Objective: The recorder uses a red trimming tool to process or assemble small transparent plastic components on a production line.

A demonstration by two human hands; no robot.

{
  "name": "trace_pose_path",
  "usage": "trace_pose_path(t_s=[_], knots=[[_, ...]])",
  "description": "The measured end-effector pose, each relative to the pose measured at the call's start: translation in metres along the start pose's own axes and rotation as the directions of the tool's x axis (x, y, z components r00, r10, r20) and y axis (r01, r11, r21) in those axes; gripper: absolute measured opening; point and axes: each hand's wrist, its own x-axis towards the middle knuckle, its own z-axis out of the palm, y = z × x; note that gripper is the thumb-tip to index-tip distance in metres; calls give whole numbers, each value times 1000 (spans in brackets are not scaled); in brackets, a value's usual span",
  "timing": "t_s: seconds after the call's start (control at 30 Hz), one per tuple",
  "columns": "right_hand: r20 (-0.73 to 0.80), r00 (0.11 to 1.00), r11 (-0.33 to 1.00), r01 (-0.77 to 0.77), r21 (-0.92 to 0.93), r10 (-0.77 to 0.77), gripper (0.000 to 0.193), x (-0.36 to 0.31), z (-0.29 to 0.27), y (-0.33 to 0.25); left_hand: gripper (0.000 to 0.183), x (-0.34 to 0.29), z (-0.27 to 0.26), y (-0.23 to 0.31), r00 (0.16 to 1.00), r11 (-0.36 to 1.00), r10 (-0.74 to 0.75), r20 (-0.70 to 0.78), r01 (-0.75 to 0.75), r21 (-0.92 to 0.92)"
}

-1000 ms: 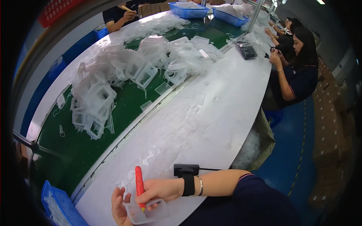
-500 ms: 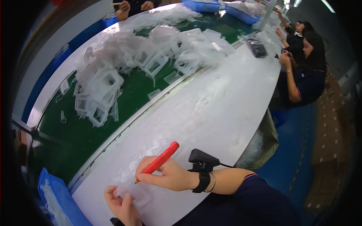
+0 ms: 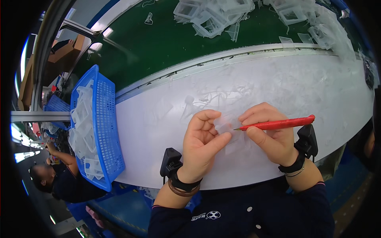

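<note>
My right hand (image 3: pixel 272 133) is closed round a red pen-shaped tool (image 3: pixel 283 123) with a thin pointed tip. The tip points left, toward a translucent plastic piece (image 3: pixel 237 146) between my hands. My left hand (image 3: pixel 203 141) has its thumb and curled fingers at the left edge of this piece and holds it just above the white table (image 3: pixel 158 131). The piece is so clear that its outline is hard to make out. Whether the tip touches it, I cannot tell.
On the left a blue basket (image 3: pixel 106 131) holds many clear plastic frames (image 3: pixel 83 123). Beyond the metal rail (image 3: pixel 190 66), more frames (image 3: pixel 214 20) are heaped on a green belt (image 3: pixel 147 55). Thin plastic scraps (image 3: pixel 216 97) lie past my hands. A co-worker (image 3: pixel 63 174) is at far left.
The view has swung left, bringing the basket and another person into sight. Both hands now appear nearer the middle, still with the plastic piece and red tool.
</note>
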Motion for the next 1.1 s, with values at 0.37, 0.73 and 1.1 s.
trace_pose_path(t_s=[0.37, 0.73, 1.1], knots=[[56, 996, 987, 75, -139, -68, 9, 4, 4, 0, 43, 0, -3, 1, 1000, 998, 25, 10, -26, 62], [153, 942, 861, 336, -381, -299, 15, 0, 9, 0, 42, -1, 2, -4, 969, 939, 194, -156, -137, 316], [112, 899, 760, 420, -495, -424, 13, -1, 1, -6, 40, -3, 1, -5, 991, 947, 103, -88, -70, 313]])
